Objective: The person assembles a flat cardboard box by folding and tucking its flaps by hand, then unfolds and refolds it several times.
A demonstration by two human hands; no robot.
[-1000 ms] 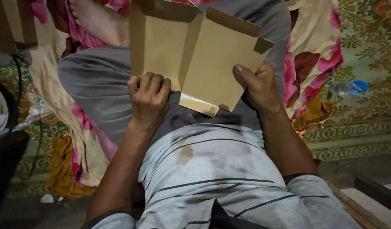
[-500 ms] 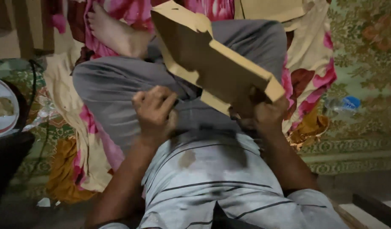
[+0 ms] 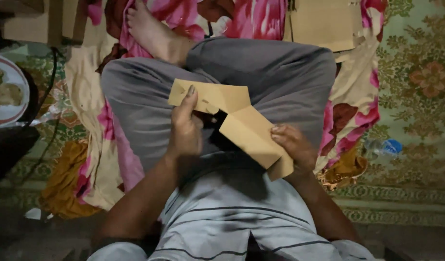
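Observation:
I sit cross-legged in grey trousers and hold a flat tan cardboard piece over my lap with both hands. My left hand grips its left flap, thumb pressed on top near the upper edge. My right hand holds the lower right part, fingers curled over the edge. The cardboard is bent in the middle, with the left flap angled up and the right part sloping down toward my shirt.
More flat cardboard lies at the top right. A pink flowered cloth and a patterned green mat cover the floor. A plate with food sits at the left; a plastic bottle lies at the right. My bare foot rests ahead.
The cardboard has come down from in front of my chest to my lap and has been folded smaller. Both hands shifted their grip along it.

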